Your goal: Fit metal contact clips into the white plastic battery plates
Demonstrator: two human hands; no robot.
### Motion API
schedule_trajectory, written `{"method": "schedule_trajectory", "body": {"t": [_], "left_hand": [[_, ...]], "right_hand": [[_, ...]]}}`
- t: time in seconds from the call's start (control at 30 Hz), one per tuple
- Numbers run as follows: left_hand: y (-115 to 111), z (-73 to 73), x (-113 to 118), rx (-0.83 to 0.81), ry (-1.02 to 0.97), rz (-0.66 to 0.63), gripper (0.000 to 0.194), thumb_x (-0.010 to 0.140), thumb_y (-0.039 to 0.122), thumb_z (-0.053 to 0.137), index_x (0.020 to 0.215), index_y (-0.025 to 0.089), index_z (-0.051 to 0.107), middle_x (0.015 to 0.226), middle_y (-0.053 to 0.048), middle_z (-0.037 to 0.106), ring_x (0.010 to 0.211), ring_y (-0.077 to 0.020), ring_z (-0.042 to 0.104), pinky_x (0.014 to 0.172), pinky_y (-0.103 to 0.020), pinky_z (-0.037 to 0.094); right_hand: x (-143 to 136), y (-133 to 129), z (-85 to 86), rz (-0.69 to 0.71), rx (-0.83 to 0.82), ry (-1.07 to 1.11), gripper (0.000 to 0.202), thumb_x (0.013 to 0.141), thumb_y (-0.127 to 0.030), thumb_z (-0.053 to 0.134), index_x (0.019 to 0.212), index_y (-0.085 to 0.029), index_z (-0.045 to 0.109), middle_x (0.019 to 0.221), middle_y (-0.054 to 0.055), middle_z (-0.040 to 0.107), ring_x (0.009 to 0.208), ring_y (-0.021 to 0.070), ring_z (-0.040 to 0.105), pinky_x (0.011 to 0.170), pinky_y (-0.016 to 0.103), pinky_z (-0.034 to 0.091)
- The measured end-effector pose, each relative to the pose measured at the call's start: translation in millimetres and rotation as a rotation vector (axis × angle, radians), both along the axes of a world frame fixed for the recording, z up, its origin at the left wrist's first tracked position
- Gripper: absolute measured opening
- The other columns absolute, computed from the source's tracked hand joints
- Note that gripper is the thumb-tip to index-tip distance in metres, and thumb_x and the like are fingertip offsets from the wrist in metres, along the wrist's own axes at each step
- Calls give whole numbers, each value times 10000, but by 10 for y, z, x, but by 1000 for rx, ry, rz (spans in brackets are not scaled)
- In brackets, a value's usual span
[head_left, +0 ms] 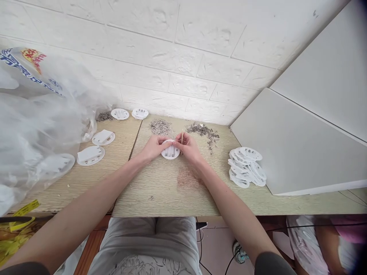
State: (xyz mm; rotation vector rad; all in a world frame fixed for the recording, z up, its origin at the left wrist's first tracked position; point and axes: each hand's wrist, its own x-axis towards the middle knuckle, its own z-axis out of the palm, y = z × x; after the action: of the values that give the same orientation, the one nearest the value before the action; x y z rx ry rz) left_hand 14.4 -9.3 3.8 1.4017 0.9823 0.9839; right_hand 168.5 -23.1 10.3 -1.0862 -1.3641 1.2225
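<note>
A white round plastic battery holder (171, 152) with long slots is held up over the middle of the table. My left hand (153, 148) grips its left edge, thumb on the face. At its right edge my right hand (189, 148) is closed, with the thumb pressing near the holder's top. A thin wooden stick (182, 136) stands up from between the right fingers. Any small part under the thumbs is too small to make out. Just beyond the hands lie a pile of small silvery metal pieces (160, 126) and a darker pile of metal pieces (202, 130).
A stack of white holders (246, 168) stands at the right beside a grey-white panel (309, 149). Several more holders (91, 154) lie left, next to a large clear plastic bag (43, 126). A white brick-patterned wall (183, 57) closes off the back. Another person's leg (329, 244) shows lower right.
</note>
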Motion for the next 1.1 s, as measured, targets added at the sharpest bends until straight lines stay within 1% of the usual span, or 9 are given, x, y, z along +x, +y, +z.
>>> {"method": "schedule_trajectory", "body": {"t": [0.2,0.37,0.53,0.6,0.67,0.8,0.9,1.0,1.1], "left_hand": [[-9,18,-1,-50,-20,111,173,631,254,718,761,140,717,681,-27,684,606,-153,585,569,-256,418],[-7,34,-2,-54,-35,168,163,637,198,726,786,134,717,699,-24,690,630,-151,594,592,-255,433],[-9,122,-34,-297,-454,-107,257,746,170,693,999,126,694,1019,-95,709,912,-169,652,881,-310,494],[-8,139,-49,-317,-540,-203,264,771,138,675,1034,116,686,1092,-112,692,1011,-177,640,984,-326,459],[-3,135,-59,-301,-570,-222,251,785,127,667,1035,119,686,1105,-109,690,1040,-175,634,1020,-327,441],[28,89,-70,-279,-566,-168,207,814,225,669,997,131,694,1092,-108,696,1030,-176,640,1019,-333,446],[56,60,-82,-287,-557,-118,241,814,323,675,958,132,693,1052,-117,705,989,-182,656,996,-350,469],[64,56,-89,-295,-541,-78,254,802,348,685,925,126,685,1008,-123,710,969,-190,662,977,-364,484],[58,67,-84,-307,-518,-65,244,802,337,686,912,119,681,973,-120,712,943,-185,665,965,-362,491]], "right_hand": [[34,29,-26,33,76,-171,268,734,-385,651,885,-199,532,698,-38,529,627,113,499,584,253,422],[36,36,-51,-10,119,-262,220,759,-374,631,837,-181,560,696,-23,542,642,113,509,592,247,422],[90,68,-4,-77,-90,46,301,687,-398,699,821,-177,544,649,-39,523,538,77,443,496,219,344],[110,78,13,-99,-140,121,345,650,-416,730,812,-177,542,635,-43,518,521,72,431,483,218,334],[117,79,16,-98,-133,105,369,647,-444,738,818,-179,545,613,-50,503,517,74,430,483,221,337],[99,54,-2,-98,-29,-116,319,800,-482,598,921,-196,522,619,-45,537,516,92,464,497,230,358],[94,30,-7,-121,121,-350,224,920,-392,420,981,-202,523,657,-17,614,526,114,495,543,254,384],[112,18,5,-133,280,-572,206,911,-279,426,892,-192,612,688,8,654,597,137,544,617,272,398],[137,15,18,-151,343,-688,192,878,-252,495,869,-187,675,764,31,692,678,160,585,645,280,399]]}}
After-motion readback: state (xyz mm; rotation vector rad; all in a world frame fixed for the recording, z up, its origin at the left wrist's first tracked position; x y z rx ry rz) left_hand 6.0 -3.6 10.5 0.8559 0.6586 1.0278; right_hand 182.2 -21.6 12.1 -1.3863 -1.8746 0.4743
